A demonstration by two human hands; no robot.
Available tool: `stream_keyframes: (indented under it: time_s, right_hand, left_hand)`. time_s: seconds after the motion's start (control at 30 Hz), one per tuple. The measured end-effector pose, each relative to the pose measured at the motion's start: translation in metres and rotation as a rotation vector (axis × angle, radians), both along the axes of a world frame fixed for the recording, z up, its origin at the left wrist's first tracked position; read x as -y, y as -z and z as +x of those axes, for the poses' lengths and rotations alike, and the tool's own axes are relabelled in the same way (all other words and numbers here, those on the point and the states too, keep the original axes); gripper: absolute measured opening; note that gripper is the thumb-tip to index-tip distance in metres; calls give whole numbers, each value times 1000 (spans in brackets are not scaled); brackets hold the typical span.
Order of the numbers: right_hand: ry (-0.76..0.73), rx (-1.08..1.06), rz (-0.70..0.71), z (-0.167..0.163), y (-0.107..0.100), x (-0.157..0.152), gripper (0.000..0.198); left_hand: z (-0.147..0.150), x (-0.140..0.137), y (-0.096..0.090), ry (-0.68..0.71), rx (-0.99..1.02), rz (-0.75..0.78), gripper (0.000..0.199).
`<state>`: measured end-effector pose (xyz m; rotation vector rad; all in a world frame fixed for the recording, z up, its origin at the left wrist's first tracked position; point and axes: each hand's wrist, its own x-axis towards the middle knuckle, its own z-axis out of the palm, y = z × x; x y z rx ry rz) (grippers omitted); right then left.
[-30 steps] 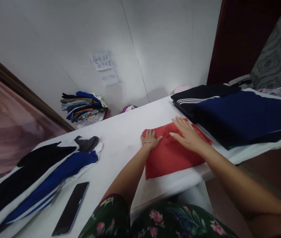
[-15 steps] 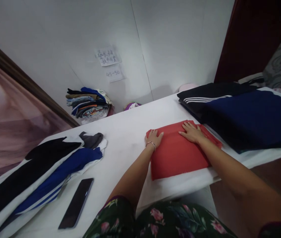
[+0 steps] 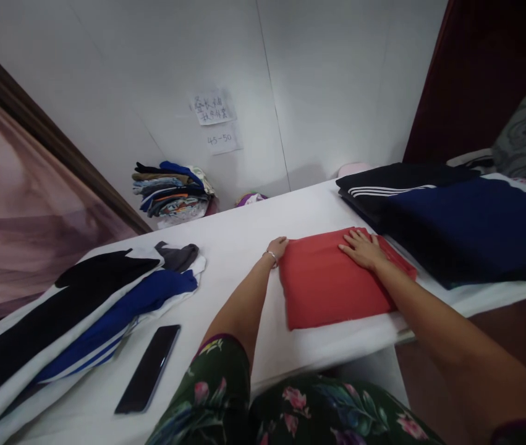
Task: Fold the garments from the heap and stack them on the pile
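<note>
A red folded garment (image 3: 332, 284) lies as a flat, nearly square bundle on the white-covered table. My right hand (image 3: 363, 249) rests flat on its upper right part, fingers spread. At the upper left corner of the garment, my left hand (image 3: 278, 247), with a bracelet at the wrist, has its fingers closed together on the edge; the fingertips are partly hidden. Along the garment's right side a narrower red layer shows beside my right forearm.
Dark folded clothes (image 3: 471, 222) are piled to the right. Black, blue and white garments (image 3: 105, 309) lie at the left, near a phone (image 3: 149, 371). Beyond the table's far edge is a stack of clothes (image 3: 174, 191) by the wall, under paper notes (image 3: 214, 108).
My left hand has slid left off the garment's top to its upper left corner, and its fingers have closed. My right hand stays flat on the cloth. The view has shifted slightly.
</note>
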<state>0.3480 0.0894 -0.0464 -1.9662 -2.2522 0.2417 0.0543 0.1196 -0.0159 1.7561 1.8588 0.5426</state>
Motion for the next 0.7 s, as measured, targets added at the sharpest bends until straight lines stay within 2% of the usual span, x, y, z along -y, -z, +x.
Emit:
stream_keyframes:
  time_s: [0.2, 0.4, 0.53, 0.7]
  right_hand:
    - [0, 11, 17, 1, 0, 1, 68]
    - [24, 13, 28, 3, 1, 1, 66]
    - [41, 12, 50, 4, 4, 2, 64]
    - [43, 15, 64, 6, 7, 0, 63]
  left_hand:
    - [-9, -16, 4, 51, -11, -70, 45]
    - [-19, -34, 10, 131, -154, -94, 44]
    - [-19, -37, 16, 162, -240, -77, 44]
    - [-17, -36, 19, 135, -243, -64, 45]
